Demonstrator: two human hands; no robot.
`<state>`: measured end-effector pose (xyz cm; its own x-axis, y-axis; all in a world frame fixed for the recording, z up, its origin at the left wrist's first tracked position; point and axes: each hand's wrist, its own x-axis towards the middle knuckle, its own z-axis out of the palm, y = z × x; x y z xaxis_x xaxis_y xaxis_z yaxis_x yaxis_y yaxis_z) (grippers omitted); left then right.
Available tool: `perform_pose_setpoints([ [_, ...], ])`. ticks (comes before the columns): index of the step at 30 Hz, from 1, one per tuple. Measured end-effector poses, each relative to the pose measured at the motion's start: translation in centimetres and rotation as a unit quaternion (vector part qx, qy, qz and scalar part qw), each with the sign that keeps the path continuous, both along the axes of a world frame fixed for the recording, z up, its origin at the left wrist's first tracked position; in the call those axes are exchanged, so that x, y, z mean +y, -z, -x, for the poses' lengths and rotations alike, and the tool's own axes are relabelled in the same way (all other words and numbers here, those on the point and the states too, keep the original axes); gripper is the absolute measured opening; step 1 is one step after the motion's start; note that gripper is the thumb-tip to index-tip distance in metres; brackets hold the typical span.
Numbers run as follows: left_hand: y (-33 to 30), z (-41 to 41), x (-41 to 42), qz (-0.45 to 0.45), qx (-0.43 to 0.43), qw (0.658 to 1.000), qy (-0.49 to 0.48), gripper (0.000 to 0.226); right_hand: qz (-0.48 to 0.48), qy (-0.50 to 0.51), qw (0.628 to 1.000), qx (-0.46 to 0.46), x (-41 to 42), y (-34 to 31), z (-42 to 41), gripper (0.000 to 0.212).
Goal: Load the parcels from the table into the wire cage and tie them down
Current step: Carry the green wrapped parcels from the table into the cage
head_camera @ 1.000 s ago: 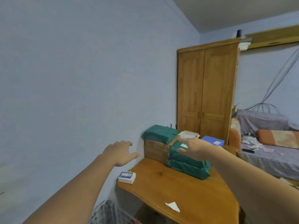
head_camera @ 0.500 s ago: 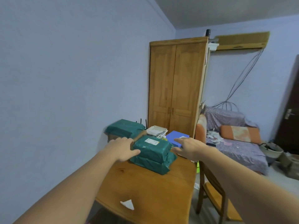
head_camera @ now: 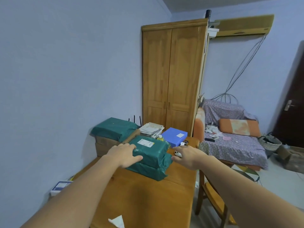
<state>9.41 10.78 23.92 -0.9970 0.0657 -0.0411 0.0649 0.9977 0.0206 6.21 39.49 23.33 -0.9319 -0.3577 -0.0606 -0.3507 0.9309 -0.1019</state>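
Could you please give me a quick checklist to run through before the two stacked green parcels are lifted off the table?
1. Left hand on the top green parcel: ok, fingers resting on it.
2. Right hand gripping the stack: not ok, only beside its right edge.
3. Lower green parcel squarely under the top one: ok.
4. Small items by the blue box out of the way: cannot tell.
5. Wire cage ready: cannot tell, out of view.

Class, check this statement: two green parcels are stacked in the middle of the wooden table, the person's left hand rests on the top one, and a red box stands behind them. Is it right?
Not quite. The box behind the stacked green parcels is blue, not red, as the head view shows. The rest stands: the two parcels are stacked on the wooden table, and the left hand rests on the top one.
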Motion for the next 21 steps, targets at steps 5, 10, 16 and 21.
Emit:
perform_pose_setpoints([
  [5,2.4,6.7,-1.9,-0.023,-0.019,1.0,-0.006,0.077,-0.005,0.002,1.0,-0.014,-0.9,1.2,5.9,0.063],
  [10,6.0,11.7,-3.7,-0.046,-0.054,0.997,-0.022,0.078,-0.02,0.025,0.998,-0.047,-1.2,4.4,10.9,0.07],
  [16,10.1,16.6,-3.7,-0.058,-0.097,0.993,-0.032,0.078,-0.043,0.017,0.995,-0.089,-1.2,8.1,15.3,0.066],
  [21,12.6,20.8,-2.3,-0.058,-0.118,0.99,-0.045,0.074,-0.04,-0.005,0.992,-0.116,-0.2,10.7,20.6,0.065],
])
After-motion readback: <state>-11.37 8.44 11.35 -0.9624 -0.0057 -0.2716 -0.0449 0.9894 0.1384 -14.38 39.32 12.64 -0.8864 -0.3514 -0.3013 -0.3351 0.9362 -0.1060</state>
